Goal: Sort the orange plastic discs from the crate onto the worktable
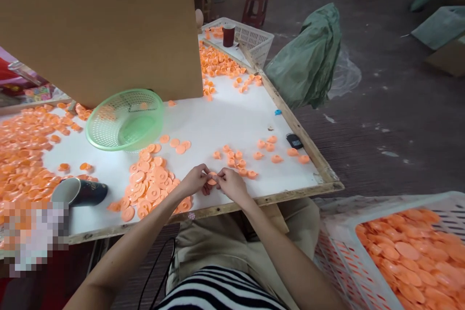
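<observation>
One orange piece (212, 179) at lower center of the frame, over the near side of a white table (218, 116), pinched from both sides between the thumbs and fingers of left hand (198, 180) and right hand (231, 184); partly covered, exact form impossible to tell. Best worked, in all likelihood, with light, even pressure from both thumbs, rim square to the fingertips, forearms steady and low over the tabletop. Just right of the hands, roughly sixteen small orange knobs (258, 155), some overlapping. Just left, a heap of orange discs (150, 184), too layered to count, with four loose discs (180, 148) beyond. Farther out, one green basket (95, 126) left of center; one dark cup (89, 191), on its side, at lower left; one black device (294, 141) and one blue bit (278, 112) along the right edge of the tabletop. Uncountable in the heap of orange parts (22, 140) at far left. At top center, one dark red mug (228, 36), upright. Two white crates in all: one at top center (259, 41), one at lower right (452, 210), orange-filled.
</observation>
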`<state>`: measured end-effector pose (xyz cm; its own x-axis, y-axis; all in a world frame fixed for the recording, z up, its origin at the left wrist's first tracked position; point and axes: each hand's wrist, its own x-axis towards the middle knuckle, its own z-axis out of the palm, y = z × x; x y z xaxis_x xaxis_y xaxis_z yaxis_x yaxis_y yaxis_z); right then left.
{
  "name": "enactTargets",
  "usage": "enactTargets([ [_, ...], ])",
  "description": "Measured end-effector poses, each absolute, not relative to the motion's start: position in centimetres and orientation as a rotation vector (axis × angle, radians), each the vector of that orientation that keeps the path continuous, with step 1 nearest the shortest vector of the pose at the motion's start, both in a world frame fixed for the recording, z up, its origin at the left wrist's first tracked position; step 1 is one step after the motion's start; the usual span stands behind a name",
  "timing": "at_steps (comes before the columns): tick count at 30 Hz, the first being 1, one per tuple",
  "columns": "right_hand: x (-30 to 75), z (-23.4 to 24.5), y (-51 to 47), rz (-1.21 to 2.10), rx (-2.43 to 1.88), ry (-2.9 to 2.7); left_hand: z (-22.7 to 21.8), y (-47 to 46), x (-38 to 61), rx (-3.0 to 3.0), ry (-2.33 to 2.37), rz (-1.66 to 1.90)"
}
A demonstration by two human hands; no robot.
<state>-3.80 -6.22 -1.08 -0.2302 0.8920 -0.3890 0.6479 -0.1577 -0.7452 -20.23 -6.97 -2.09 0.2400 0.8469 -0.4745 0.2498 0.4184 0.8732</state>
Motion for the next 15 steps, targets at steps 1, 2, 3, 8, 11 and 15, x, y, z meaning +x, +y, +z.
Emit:
enactTargets([
  [1, -3.8, -1.1, -6.0, 1.413, -1.75, -1.82, -1.9, -7.0, -20.2, 1.099, 1.301, 0.529],
  [2, -3.7, -1.2, -5.8, 1.499, -1.742, -1.8, -1.7, -7.0, -20.2, 1.088, 1.307, 0.507],
  [3, -3.7, -1.2, -5.5, 1.579, -1.737, -1.784, -1.5, -7.0, -20.1, 1.075, 1.322, 0.488],
  [8, -4.0, -1.2, -4.1, 1.773, -1.798, -1.751, -0.6, -6.4, -19.1, 0.976, 1.404, 0.389],
  [11, -4.2, -1.0, -3.7, 1.776, -1.873, -1.749, -0.6, -5.7, -18.9, 0.906, 1.449, 0.345],
  [15, -4.4, -0.6, -4.2, 1.66, -1.912, -1.829, -0.7, -5.6, -19.3, 0.919, 1.464, 0.37],
])
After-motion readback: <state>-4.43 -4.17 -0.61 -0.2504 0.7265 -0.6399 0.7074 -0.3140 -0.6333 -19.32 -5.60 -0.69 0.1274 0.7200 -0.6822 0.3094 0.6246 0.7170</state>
